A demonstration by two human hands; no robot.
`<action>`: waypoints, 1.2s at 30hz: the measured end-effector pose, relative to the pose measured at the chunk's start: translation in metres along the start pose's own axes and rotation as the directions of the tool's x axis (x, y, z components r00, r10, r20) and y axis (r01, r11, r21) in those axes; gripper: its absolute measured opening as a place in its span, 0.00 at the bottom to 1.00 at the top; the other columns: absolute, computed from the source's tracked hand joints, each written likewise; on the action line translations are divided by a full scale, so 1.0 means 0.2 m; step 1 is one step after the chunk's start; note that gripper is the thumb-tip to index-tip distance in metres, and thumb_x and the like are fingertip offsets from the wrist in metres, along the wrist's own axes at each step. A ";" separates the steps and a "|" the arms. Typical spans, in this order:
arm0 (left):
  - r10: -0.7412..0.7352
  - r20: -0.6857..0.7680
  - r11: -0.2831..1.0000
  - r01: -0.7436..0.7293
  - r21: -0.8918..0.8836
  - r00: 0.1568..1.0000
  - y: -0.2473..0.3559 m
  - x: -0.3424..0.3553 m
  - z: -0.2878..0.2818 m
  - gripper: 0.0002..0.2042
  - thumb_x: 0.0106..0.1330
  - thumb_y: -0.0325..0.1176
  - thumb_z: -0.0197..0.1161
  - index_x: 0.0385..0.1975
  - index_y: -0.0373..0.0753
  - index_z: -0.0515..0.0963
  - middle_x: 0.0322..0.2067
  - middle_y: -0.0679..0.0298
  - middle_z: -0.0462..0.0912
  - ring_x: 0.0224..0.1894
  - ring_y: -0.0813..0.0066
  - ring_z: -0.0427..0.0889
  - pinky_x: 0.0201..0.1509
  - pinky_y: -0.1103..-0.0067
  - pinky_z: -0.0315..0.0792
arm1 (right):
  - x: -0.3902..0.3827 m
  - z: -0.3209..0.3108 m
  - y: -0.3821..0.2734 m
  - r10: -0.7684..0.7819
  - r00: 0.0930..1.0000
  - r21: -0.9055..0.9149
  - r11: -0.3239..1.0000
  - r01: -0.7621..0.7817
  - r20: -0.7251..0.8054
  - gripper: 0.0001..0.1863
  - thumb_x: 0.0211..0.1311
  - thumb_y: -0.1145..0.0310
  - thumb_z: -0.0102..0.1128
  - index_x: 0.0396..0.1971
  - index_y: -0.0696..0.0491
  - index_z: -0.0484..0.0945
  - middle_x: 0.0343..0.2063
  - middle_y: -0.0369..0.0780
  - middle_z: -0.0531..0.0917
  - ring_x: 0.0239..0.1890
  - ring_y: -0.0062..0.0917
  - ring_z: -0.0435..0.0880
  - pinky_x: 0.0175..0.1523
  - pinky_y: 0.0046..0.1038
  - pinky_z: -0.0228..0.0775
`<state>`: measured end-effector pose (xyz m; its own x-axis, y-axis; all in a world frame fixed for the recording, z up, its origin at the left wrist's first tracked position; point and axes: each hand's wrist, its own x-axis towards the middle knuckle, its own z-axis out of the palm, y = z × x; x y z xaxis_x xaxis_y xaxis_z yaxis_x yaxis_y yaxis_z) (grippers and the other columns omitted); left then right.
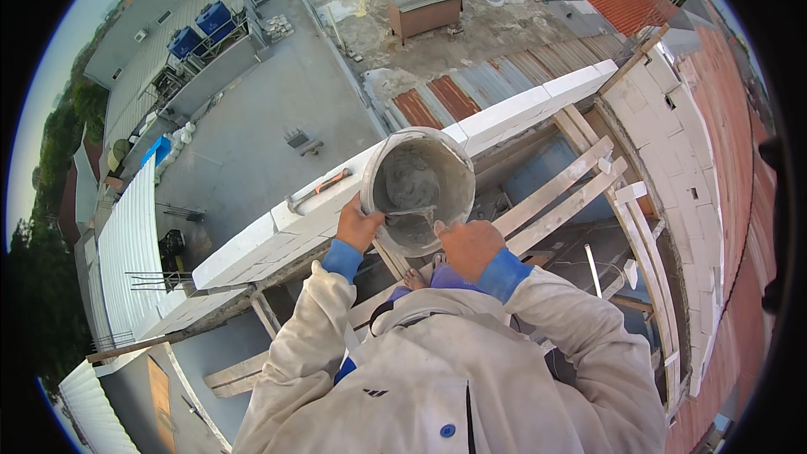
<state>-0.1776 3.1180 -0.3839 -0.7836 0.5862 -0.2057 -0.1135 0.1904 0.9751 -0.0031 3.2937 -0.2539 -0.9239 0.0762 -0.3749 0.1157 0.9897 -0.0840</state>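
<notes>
A round, mortar-stained bucket [465, 170] stands tipped toward me beside the white block wall, with wet grey mortar [410, 181] inside. My left hand [358, 225] is closed on the bucket's left rim, its thumb over the edge. My right hand [469, 245] is a closed fist at the near right of the bucket. It grips the end of a thin, mortar-smeared tool [414, 213] that reaches across the bucket's mouth; its exact kind I cannot make out. Left of the bucket, a hammer [324, 185] with an orange and black handle lies on the wall top.
The white block wall [244, 254] runs diagonally past me. Wooden beams [555, 189] cross an opening with a drop below, near my feet [414, 279]. A second block wall [672, 130] rises at right. Beyond lie a lower grey roof [269, 130] and rusty metal sheets [454, 99].
</notes>
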 end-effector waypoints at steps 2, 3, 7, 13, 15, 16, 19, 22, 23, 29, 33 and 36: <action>0.022 -0.008 1.000 -0.022 0.008 1.000 0.01 -0.02 0.00 0.25 0.57 0.24 0.63 0.58 0.31 0.78 0.31 0.59 0.88 0.25 0.75 0.83 0.30 0.75 0.77 | -0.02 0.08 0.15 0.021 0.982 0.087 0.996 -0.004 -0.189 0.22 0.64 0.70 0.60 0.58 0.54 0.78 0.40 0.42 0.87 0.37 0.40 0.90 0.41 0.39 0.84; 0.009 -0.020 1.000 -0.008 0.027 1.000 0.03 -0.01 0.00 0.26 0.57 0.24 0.63 0.59 0.31 0.78 0.32 0.58 0.88 0.26 0.75 0.83 0.31 0.75 0.77 | 0.00 0.13 0.18 0.115 0.952 0.093 0.991 -0.092 -0.284 0.23 0.64 0.70 0.59 0.60 0.52 0.78 0.41 0.41 0.86 0.37 0.41 0.90 0.41 0.39 0.84; 0.144 -0.012 0.987 -0.142 0.073 0.990 0.06 0.03 0.06 0.26 0.56 0.23 0.62 0.59 0.32 0.78 0.33 0.59 0.88 0.28 0.75 0.83 0.34 0.75 0.77 | 0.00 0.33 0.15 0.070 0.982 0.302 0.953 -0.014 -0.177 0.27 0.64 0.70 0.59 0.65 0.49 0.74 0.46 0.43 0.84 0.41 0.43 0.89 0.45 0.43 0.82; 0.193 -0.044 0.981 -0.193 0.001 0.980 0.05 0.07 0.22 0.28 0.56 0.24 0.62 0.62 0.33 0.77 0.33 0.59 0.88 0.30 0.75 0.83 0.36 0.75 0.77 | -0.17 0.43 0.27 0.233 0.945 0.627 0.778 -0.040 -0.229 0.28 0.65 0.68 0.60 0.67 0.53 0.73 0.46 0.48 0.83 0.46 0.49 0.84 0.52 0.45 0.76; 0.180 -0.031 0.983 -0.178 0.045 0.983 0.03 0.11 0.34 0.29 0.56 0.24 0.62 0.63 0.34 0.76 0.34 0.59 0.88 0.30 0.74 0.84 0.37 0.75 0.78 | -0.16 0.47 0.31 0.134 0.966 0.613 0.790 0.032 -0.223 0.27 0.68 0.66 0.59 0.67 0.53 0.74 0.48 0.48 0.84 0.50 0.47 0.84 0.56 0.44 0.75; 0.157 -0.052 0.985 -0.152 0.079 0.986 0.03 0.12 0.39 0.31 0.56 0.25 0.63 0.65 0.35 0.75 0.35 0.57 0.88 0.31 0.73 0.84 0.38 0.75 0.78 | -0.13 0.51 0.29 0.134 0.966 0.577 0.817 0.018 -0.221 0.26 0.69 0.67 0.58 0.66 0.55 0.74 0.49 0.50 0.85 0.51 0.48 0.84 0.58 0.43 0.74; 0.183 -0.091 0.981 -0.175 0.086 0.979 0.00 0.17 0.54 0.32 0.56 0.26 0.63 0.66 0.35 0.75 0.35 0.56 0.88 0.32 0.73 0.84 0.39 0.75 0.78 | -0.12 0.58 0.48 0.330 0.924 0.890 0.456 0.025 -0.195 0.27 0.69 0.63 0.58 0.66 0.55 0.74 0.49 0.51 0.85 0.53 0.48 0.84 0.64 0.42 0.71; 0.159 -0.117 0.986 -0.153 0.059 0.980 -0.01 0.24 0.73 0.32 0.56 0.26 0.63 0.66 0.34 0.74 0.37 0.55 0.89 0.33 0.72 0.84 0.41 0.75 0.78 | -0.10 0.64 0.67 0.202 0.970 0.780 0.625 -0.022 -0.134 0.30 0.68 0.64 0.63 0.68 0.59 0.72 0.51 0.54 0.85 0.56 0.42 0.85 0.64 0.37 0.71; 0.114 -0.130 0.992 -0.105 0.075 0.985 -0.02 0.26 0.80 0.31 0.56 0.25 0.63 0.65 0.33 0.75 0.39 0.56 0.88 0.35 0.73 0.84 0.43 0.75 0.78 | -0.08 0.65 0.72 0.135 0.981 0.721 0.693 0.006 -0.139 0.31 0.68 0.66 0.63 0.68 0.62 0.71 0.53 0.56 0.85 0.57 0.39 0.85 0.63 0.34 0.72; -0.088 -0.261 0.992 0.109 0.067 0.961 -0.10 0.35 1.14 0.27 0.57 0.23 0.61 0.60 0.31 0.76 0.40 0.61 0.86 0.40 0.73 0.83 0.47 0.76 0.77 | -0.09 0.65 1.18 0.060 0.978 0.962 0.178 -0.207 0.200 0.30 0.73 0.66 0.58 0.72 0.56 0.67 0.39 0.42 0.85 0.31 0.22 0.81 0.32 0.25 0.72; -0.277 -0.291 0.961 0.261 -0.095 0.916 -0.24 0.31 1.24 0.31 0.56 0.24 0.63 0.65 0.33 0.73 0.42 0.56 0.87 0.42 0.71 0.85 0.48 0.75 0.78 | -0.04 0.66 1.44 -0.194 0.882 0.848 -0.248 -0.469 0.430 0.27 0.77 0.66 0.54 0.73 0.52 0.65 0.40 0.37 0.79 0.22 0.13 0.71 0.22 0.16 0.62; -0.216 -0.369 0.959 0.126 -0.254 0.904 -0.34 0.19 1.30 0.29 0.58 0.21 0.62 0.64 0.32 0.73 0.47 0.58 0.85 0.45 0.71 0.84 0.50 0.77 0.78 | 0.00 0.70 1.66 -0.396 0.790 0.657 -0.441 -0.611 0.468 0.27 0.78 0.63 0.55 0.72 0.52 0.64 0.41 0.36 0.77 0.21 0.13 0.69 0.22 0.16 0.62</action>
<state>-0.0401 3.3326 -0.4790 -0.9092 0.1976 -0.3664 -0.3626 0.0567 0.9302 0.0865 3.6045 -0.4102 -0.6047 -0.3886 -0.6952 0.7531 -0.5629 -0.3404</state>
